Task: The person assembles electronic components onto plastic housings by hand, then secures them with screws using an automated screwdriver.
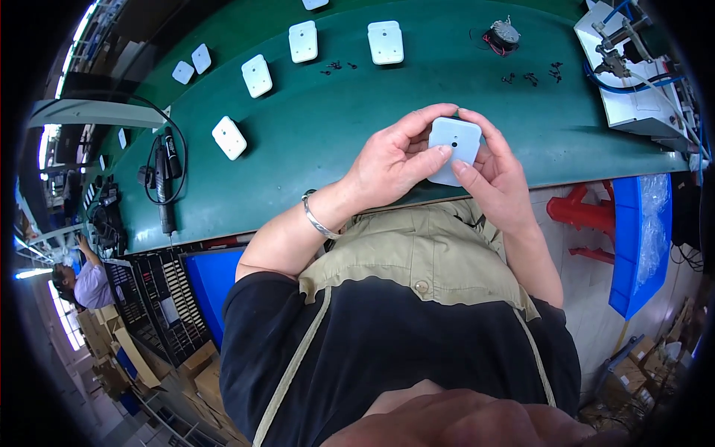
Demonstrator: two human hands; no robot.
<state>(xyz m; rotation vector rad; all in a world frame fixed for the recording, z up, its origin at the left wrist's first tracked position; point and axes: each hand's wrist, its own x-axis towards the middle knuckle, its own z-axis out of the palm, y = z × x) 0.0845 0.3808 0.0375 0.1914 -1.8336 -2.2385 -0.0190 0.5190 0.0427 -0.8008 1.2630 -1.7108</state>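
Both hands hold a white plastic housing [463, 134], flat with rounded corners and small dark holes in its face. My left hand [395, 156] grips its left side, thumb pressed on the face. Around the right side curl the fingers of my right hand [497, 167], its thumb near the lower edge. The housing is just above the front edge of the green table [320, 149]; its underside is hidden. Similar white housings lie farther off, one [385, 42] straight ahead, another [303, 42] left of it, and one [229, 138] nearer on the left.
Small dark parts [530, 78] lie in clusters beside a round motor with red wires [503, 36]. A white machine [633, 82] stands at the right end. On the left lies a black electric screwdriver [164, 182] with a cable. A blue bin [640, 238] and red stool [581, 216] are at right.
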